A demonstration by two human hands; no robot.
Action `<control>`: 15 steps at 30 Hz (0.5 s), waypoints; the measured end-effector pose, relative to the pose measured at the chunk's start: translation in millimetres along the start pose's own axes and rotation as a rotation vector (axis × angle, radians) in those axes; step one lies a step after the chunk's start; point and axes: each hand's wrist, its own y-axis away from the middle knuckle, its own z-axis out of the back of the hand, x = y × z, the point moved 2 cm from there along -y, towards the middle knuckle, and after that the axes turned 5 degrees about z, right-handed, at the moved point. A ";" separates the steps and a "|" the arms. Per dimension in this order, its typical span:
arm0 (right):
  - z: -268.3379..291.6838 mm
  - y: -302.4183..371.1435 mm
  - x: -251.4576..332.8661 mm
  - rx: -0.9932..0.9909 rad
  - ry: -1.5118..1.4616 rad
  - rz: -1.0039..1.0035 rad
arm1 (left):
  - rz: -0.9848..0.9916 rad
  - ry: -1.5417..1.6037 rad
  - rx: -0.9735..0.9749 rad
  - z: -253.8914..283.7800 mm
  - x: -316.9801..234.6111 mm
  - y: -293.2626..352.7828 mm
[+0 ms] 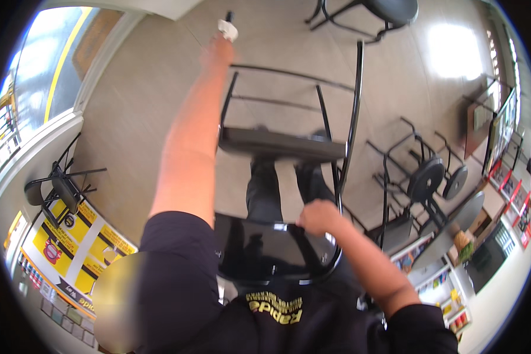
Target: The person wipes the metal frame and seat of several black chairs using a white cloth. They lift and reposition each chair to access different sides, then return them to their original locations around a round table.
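Left hand (219, 52): arm stretched far forward, motion-blurred, fingers closed about a cloth, though their exact curl is hard to make out
Cloth (228, 29): white, bunched at the hand, with a black tube end (230, 15) poking out past it; whether it wraps the tube all round I cannot tell
Right hand (318, 218): near the body, fingers curled over the edge of the back panel, gripping it
Chair (283, 146): black, tubular frame, in front of the body between the forearms; its glossy back panel (271, 248) nearest the chest, the seat beyond, crossbars (301, 76) farthest off
Trousers (262, 194): dark, showing between seat and back panel
Shirt (336, 321): black, yellow print on the chest
Floor (153, 94): pale grey-brown, a bright patch of light at upper right
Stool (426, 180): black, round-topped, among other dark furniture on the right
Left side: black chairs (65, 190) near a yellow, black and white panel (71, 253)
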 end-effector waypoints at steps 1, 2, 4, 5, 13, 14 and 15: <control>3.4 -1.4 -2.9 0.006 -0.045 -0.008 | 0.004 -0.013 0.071 -6.0 13.5 12.1; 8.0 -5.2 -6.9 -0.014 -0.064 0.009 | 0.007 -0.029 0.102 -12.1 28.5 26.1; 46.8 -5.8 -8.3 -0.194 -0.099 0.069 | 0.000 -0.045 0.100 -2.2 35.2 33.8; 66.2 -9.9 -12.2 -0.380 -0.177 0.082 | 0.013 0.002 0.120 1.6 40.3 40.7; 180.5 -82.0 -31.2 -0.852 -0.135 -0.006 | 0.041 0.146 0.274 0.2 113.4 143.9; 177.6 -87.8 -36.7 -0.753 -0.175 -0.044 | 0.037 0.164 0.275 0.8 118.6 160.6; 171.9 -91.5 -40.8 -0.650 -0.215 -0.082 | 0.034 0.182 0.278 1.4 125.0 178.9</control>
